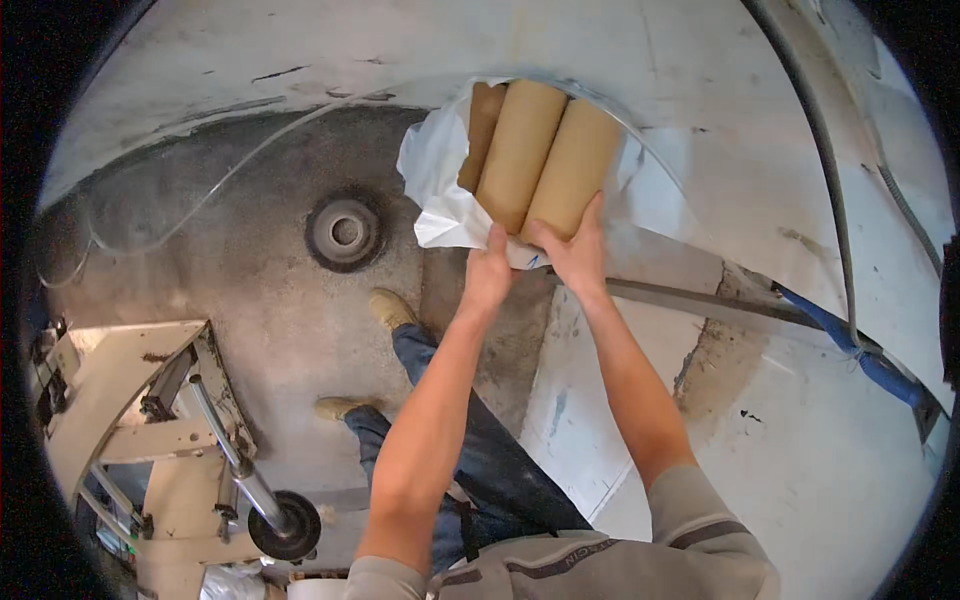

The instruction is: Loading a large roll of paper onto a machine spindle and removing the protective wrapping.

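Note:
A package of brown paper or cardboard rolls [524, 140] is held out in front of me, tilted. At least three rolls lie side by side in it, partly bared by a torn white plastic wrapper [436, 185]. My left hand [488, 276] grips the package's near edge, its thumb over the wrapper and the rest of its fingers hidden. My right hand [577, 255] holds the near right corner, thumb on the end of the rightmost roll [578, 160] and index finger along its side. Both hands are closed on the package.
A round black-rimmed disc [344, 231] lies on the dark floor [270, 165] left of the package. At lower left stands a beige machine frame [130, 380] with a metal rod and black wheel [285, 525]. A clear hose [240, 165] and a black cable [815, 120] hang nearby.

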